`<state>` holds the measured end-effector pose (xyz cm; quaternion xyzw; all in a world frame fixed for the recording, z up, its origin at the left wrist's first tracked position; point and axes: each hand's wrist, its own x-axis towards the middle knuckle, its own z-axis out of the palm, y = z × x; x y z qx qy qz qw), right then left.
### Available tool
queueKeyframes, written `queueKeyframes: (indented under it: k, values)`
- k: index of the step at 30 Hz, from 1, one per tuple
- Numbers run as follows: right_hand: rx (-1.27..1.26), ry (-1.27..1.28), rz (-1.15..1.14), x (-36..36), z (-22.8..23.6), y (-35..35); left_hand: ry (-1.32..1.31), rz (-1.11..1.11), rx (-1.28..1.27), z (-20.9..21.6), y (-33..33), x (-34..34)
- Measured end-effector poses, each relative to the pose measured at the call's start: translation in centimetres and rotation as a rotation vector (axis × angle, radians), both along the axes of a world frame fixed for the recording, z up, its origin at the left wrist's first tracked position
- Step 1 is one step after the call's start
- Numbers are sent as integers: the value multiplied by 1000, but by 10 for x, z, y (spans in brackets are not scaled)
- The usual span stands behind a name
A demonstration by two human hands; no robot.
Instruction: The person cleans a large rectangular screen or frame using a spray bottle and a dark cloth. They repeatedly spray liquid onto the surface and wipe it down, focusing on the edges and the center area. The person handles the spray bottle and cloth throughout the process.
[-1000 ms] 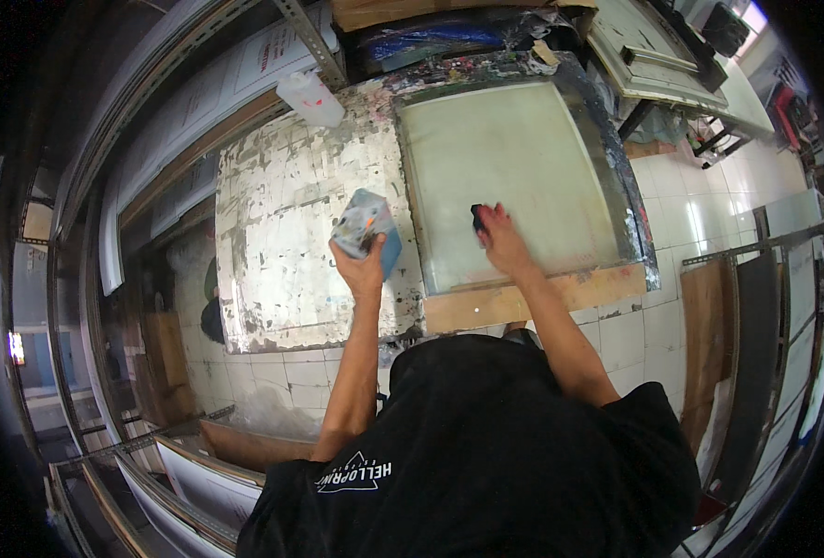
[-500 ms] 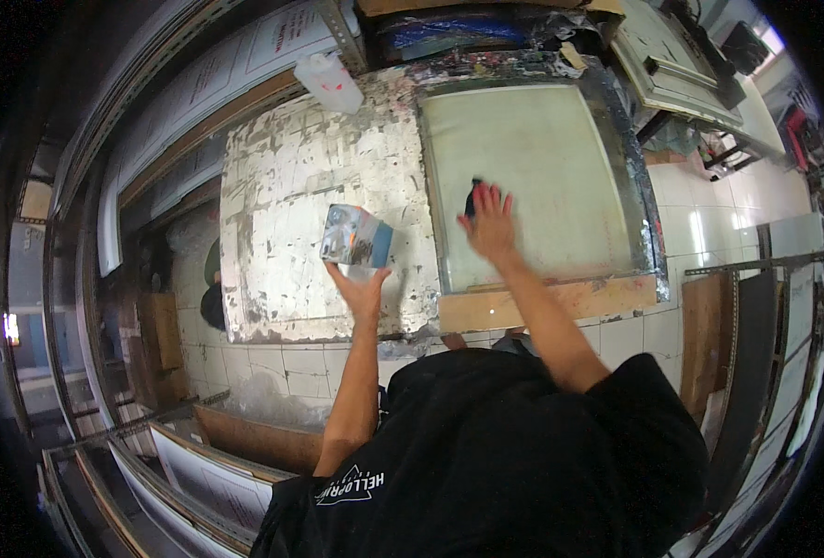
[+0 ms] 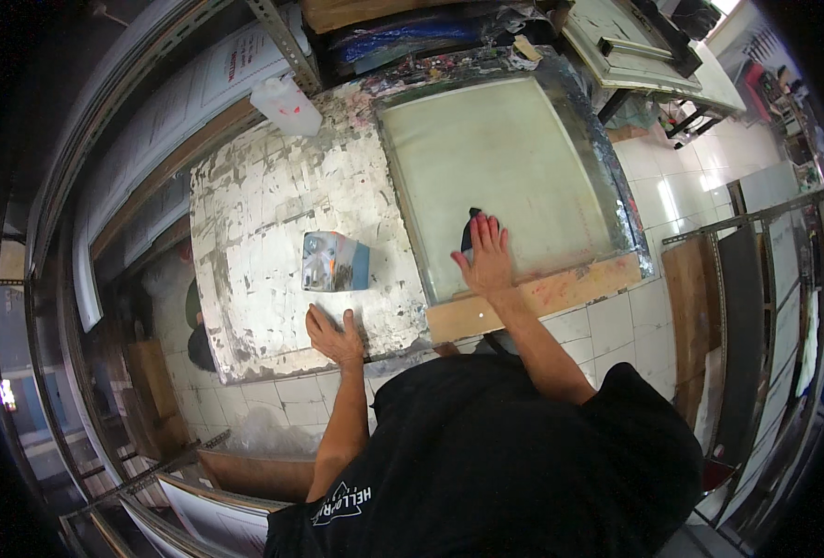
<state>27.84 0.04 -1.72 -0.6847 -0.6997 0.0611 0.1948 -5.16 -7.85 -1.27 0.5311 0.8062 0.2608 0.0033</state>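
A boxy container (image 3: pixel 335 262) with a picture-printed face and a blue side stands on the paint-worn white board at the left of the table. Just nearer to me, my left hand (image 3: pixel 337 340) is open and apart from it, thumb and fingers spread. My right hand (image 3: pixel 488 260) lies with outstretched fingers on the pale green mesh of a framed screen (image 3: pixel 496 139), near its front left corner. Under and beside those fingers shows a small black piece (image 3: pixel 470 230), perhaps a cloth; the hand covers part of it.
A whitish plastic jug (image 3: pixel 286 107) stands at the board's far left corner. Along the screen's front runs a wooden strip (image 3: pixel 542 296). Metal racks (image 3: pixel 282 42) with boards flank the table on the left and right. Behind is a blue plastic-wrapped bundle (image 3: pixel 403 39).
My left hand has let go of the container and drawn back toward me. My right hand has slid nearer across the screen with the black piece. The whole view has shifted and turned.
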Motion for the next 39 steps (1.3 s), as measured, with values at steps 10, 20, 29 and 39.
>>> queueKeyframes:
  k: [10, 20, 29, 39]
  values:
    - [135, -262, -450, 95, -35, 45, 49, -57, -27, 7, 3, 9]
    - [73, -323, -641, 162, -13, 66, 56, -80, -17, 8, 7, 9]
    - [107, -357, -287, 86, -1, -54, 88, -68, -3, -3, -3, -1]
    - [-73, -122, -12, 0, 21, -67, 91, -66, -3, -3, 2, 1]
